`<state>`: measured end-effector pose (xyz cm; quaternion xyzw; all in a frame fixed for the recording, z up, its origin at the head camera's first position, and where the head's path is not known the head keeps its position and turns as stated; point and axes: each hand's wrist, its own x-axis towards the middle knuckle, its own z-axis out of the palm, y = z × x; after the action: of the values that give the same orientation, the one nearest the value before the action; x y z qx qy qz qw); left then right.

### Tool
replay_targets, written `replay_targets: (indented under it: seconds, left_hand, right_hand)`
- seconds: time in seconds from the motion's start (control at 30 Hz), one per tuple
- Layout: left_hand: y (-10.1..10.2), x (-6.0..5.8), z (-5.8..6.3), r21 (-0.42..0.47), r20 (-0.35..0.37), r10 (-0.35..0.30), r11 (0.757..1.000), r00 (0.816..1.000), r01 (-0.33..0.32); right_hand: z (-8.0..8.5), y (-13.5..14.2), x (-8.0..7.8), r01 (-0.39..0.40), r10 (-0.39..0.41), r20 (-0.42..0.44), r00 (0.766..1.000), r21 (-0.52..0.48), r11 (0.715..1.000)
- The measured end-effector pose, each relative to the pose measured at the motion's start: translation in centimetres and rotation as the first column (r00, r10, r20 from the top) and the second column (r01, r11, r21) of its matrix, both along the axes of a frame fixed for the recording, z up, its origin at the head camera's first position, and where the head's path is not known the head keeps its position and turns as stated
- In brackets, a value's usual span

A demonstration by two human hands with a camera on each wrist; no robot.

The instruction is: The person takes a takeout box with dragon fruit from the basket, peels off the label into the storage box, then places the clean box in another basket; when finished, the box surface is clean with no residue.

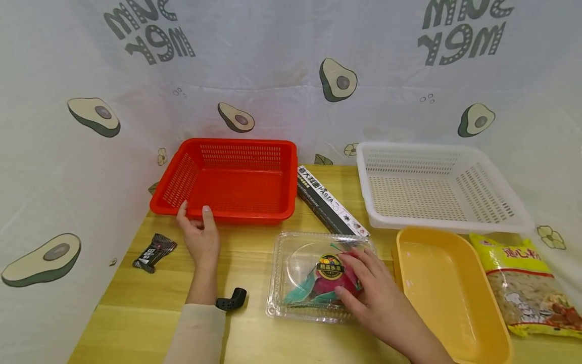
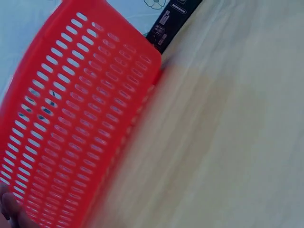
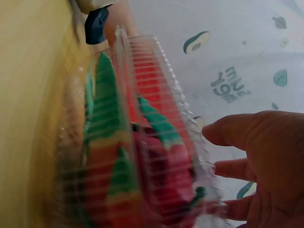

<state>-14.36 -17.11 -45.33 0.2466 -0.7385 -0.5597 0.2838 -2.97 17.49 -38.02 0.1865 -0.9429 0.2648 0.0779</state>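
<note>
A clear plastic clamshell box point(image 1: 286, 258) with a round black label lies on the table, a pink dragon fruit point(image 3: 164, 159) with green tips inside it. Over its right part my right hand point(image 1: 379, 293) is spread, thumb and fingers apart. In the right wrist view those fingertips are right at the lid's edge, the farther ones partly behind it. My left hand point(image 1: 202, 240) is at the near rim of the red slotted basket point(image 1: 245, 189), left of its middle. Its thumb and forefinger point up, loosely bent, overlapping the rim; dark fingers point(image 2: 9, 206) show beside the slotted wall.
A pasta box point(image 1: 332, 202) lies slantwise between the red basket and a white basket point(image 1: 445, 225). The yellow tray point(image 1: 445, 298) stands right of the clamshell, beside a macaroni bag point(image 1: 527, 288). A small black wrapped snack point(image 1: 154, 253) lies left of my left hand.
</note>
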Motion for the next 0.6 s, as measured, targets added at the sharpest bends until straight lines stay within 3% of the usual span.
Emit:
replay_targets:
  seconds: [0.1, 0.17, 0.23, 0.3, 0.37, 0.43, 0.53, 0.6]
  left_hand:
    - [0.2, 0.6, 1.1, -0.072, 0.055, 0.022, 0.997, 0.998, -0.018]
    - [0.6, 1.2, 2.0, -0.137, 0.047, 0.006, 0.991, 0.999, 0.001]
    - [1.2, 1.8, 2.8, -0.192, 0.005, -0.073, 0.979, 0.997, 0.073]
    - [2.1, 2.6, 3.5, -0.245, -0.055, -0.203, 0.952, 0.978, 0.184]
    - [3.1, 3.3, 4.1, -0.277, -0.092, -0.360, 0.905, 0.929, 0.323]
    - [4.2, 4.1, 4.5, -0.303, -0.096, -0.505, 0.836, 0.858, 0.458]
    - [6.1, 5.4, 4.8, -0.306, -0.021, -0.641, 0.735, 0.767, 0.606]
    - [7.3, 6.2, 4.7, -0.284, 0.041, -0.692, 0.684, 0.721, 0.672]
  right_hand:
    - [1.2, 0.6, -0.7, -0.023, 0.022, 0.031, 0.999, 0.024, 0.999]
    - [2.1, 1.1, -1.4, -0.031, 0.027, 0.062, 0.998, 0.060, 0.998]
    - [3.0, 1.4, -2.3, -0.047, 0.037, 0.098, 0.995, 0.102, 0.994]
    - [3.7, 1.7, -3.3, -0.071, 0.052, 0.138, 0.989, 0.141, 0.988]
    - [4.0, 1.8, -4.4, -0.119, 0.096, 0.160, 0.982, 0.142, 0.983]
    - [3.9, 1.6, -5.5, -0.171, 0.146, 0.178, 0.973, 0.133, 0.976]
    - [3.5, 1.3, -6.9, -0.256, 0.235, 0.179, 0.955, 0.101, 0.961]
    - [3.2, 1.1, -7.5, -0.297, 0.276, 0.190, 0.942, 0.096, 0.950]
